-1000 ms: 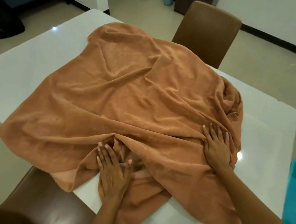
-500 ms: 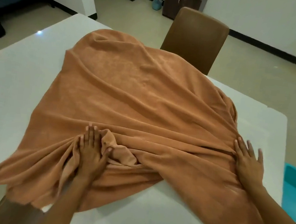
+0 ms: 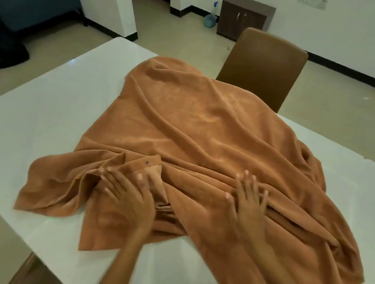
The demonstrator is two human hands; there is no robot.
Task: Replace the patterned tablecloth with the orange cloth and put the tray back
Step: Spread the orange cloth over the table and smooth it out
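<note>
- White table (image 3: 32, 130) as landmark: bare over most of its top, patterned cloth gone from view, tray nowhere in view either.
- Orange cloth (image 3: 194, 131) heaped on table middle and near-right part, badly rumpled; near-right end hangs off table's near edge, far end stops just short of table's far edge by brown chair (image 3: 263, 69).
- Long axis roughly diagonal across table, from far-middle down to near-right; ridges and folds run the same slant. Folded-over corner points toward table's near-left side.
- Risk: overhanging near-right part probably heavy enough to drag whole cloth off table if pulled that way.
- Risk: smoothing from near edge only likely pushes wrinkles toward far edge, leaving coverage lopsided, left of table bare.
- Risk: folded corner trapped under palm may stay doubled, leaving a lump where tray should sit.
- Right hand (image 3: 248, 201) flat, fingers spread, pressing cloth folds near table's near edge.
- Left hand (image 3: 125, 193) flat on folded corner, fingers spread, pressing down, not pinching as far as visible.
</note>
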